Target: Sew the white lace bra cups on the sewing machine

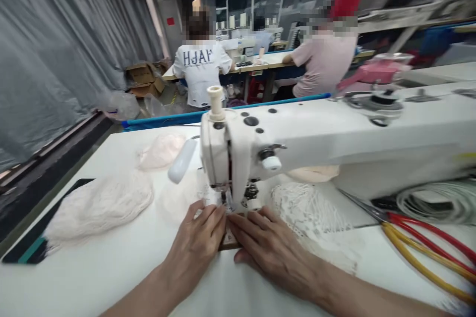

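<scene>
At the head of a white sewing machine point(219, 153), both hands meet right under the needle area. My left hand point(199, 237) has its fingers curled and pressed together beside the presser foot point(227, 202). What they grip is hidden. My right hand point(273, 245) lies low with fingers stretched toward the foot and its thumb apart; nothing shows in its grasp. Between the hands a small metal plate point(229, 240) with a brown edge shows. Pale lace fabric point(178, 200) lies behind my left hand, and white fringed lace point(308, 208) spreads behind my right.
Pale fabric bundles point(107, 203) lie on the left over a dark board point(28, 252). Scissors point(401, 223) with red and yellow handles and a coiled hose point(427, 203) are on the right. A person in a white shirt point(203, 69) and one in pink point(327, 59) sit beyond.
</scene>
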Demonstrator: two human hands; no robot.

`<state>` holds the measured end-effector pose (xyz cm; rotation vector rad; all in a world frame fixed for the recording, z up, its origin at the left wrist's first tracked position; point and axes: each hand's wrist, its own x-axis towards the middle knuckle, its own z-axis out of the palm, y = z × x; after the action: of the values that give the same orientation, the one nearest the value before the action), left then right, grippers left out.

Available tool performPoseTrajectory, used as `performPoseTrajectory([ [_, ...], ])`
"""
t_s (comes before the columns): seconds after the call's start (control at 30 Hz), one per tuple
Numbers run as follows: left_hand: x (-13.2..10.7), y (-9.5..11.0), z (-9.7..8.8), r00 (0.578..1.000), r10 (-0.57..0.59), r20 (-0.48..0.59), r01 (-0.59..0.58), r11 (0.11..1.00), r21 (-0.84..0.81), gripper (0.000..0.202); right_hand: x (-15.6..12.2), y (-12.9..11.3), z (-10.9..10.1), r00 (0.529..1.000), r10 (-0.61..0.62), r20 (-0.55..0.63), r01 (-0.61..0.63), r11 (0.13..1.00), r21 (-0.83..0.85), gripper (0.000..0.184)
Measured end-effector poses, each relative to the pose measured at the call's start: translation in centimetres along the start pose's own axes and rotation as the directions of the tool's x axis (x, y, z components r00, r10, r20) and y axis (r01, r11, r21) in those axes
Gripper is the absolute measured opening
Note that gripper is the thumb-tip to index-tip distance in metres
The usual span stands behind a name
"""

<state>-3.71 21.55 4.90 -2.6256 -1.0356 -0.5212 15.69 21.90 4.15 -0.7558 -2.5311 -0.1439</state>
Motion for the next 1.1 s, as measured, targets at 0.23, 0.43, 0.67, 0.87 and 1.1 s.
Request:
performPoseTrajectory([
  [0.23, -0.4, -0.1, 0.9, 1.000, 0.009, -0.008, -0.009, 1.000, -0.004, 0.031, -0.3, 0.0, 0.0, 0.999, 0.038, 0.027, -0.037, 0.999, -0.035, 0.034],
  [0.43, 0.2, 0.0, 0.5, 0.996, 0.022, -0.083, -0.024, 1.000, -0.013, 0.035, -0.2, 0.0, -0.1, 1.000, 0.008, -0.019, -0.008, 1.000, -0.004, 0.035],
  [0.67, 0.0, -0.2, 0.1, 1.000, 0.012, 0.000, -0.012, 0.998, 0.063, 0.021, -0.1, 0.6, 0.7, 0.996, -0.051, -0.073, 0.051, 0.999, 0.002, 0.032],
  [0.87, -0.1, -0.7, 0.2, 1.000, -0.017, 0.013, 0.017, 0.999, 0.037, 0.018, 0.3, 0.6, 0.7, 0.995, -0.044, -0.086, 0.047, 0.999, 0.026, 0.034],
  [1.1, 0.2, -2.3, 0.9, 0.997, -0.043, 0.063, 0.042, 0.999, 0.018, 0.017, 0.0, 0.7, 1.1, 0.997, -0.046, -0.064, 0.044, 0.999, -0.026, 0.037],
])
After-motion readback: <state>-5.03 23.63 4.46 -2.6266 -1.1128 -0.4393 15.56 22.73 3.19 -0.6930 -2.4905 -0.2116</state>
